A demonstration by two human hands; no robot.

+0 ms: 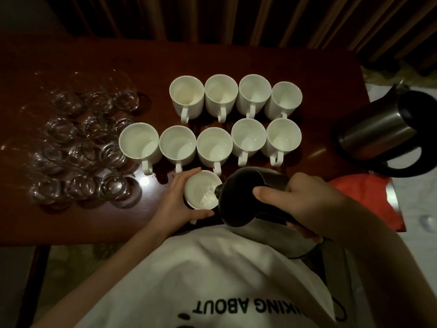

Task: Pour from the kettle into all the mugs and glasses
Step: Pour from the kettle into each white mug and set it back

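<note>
A steel kettle (248, 197) is tilted left, its spout over a white mug (201, 189) at the table's near edge. Water is splashing inside that mug. My right hand (300, 204) grips the kettle's handle. My left hand (179, 202) wraps around the mug's left side. Beyond it stand two rows of white mugs (212, 145), handles facing me; several hold water. A cluster of clear glasses (80, 143) fills the table's left part.
A second steel kettle (383, 131) with a black handle stands at the right, beside the dark wooden table's (236, 58) right end. A red cloth (369, 195) lies below it. A curtain hangs behind the table.
</note>
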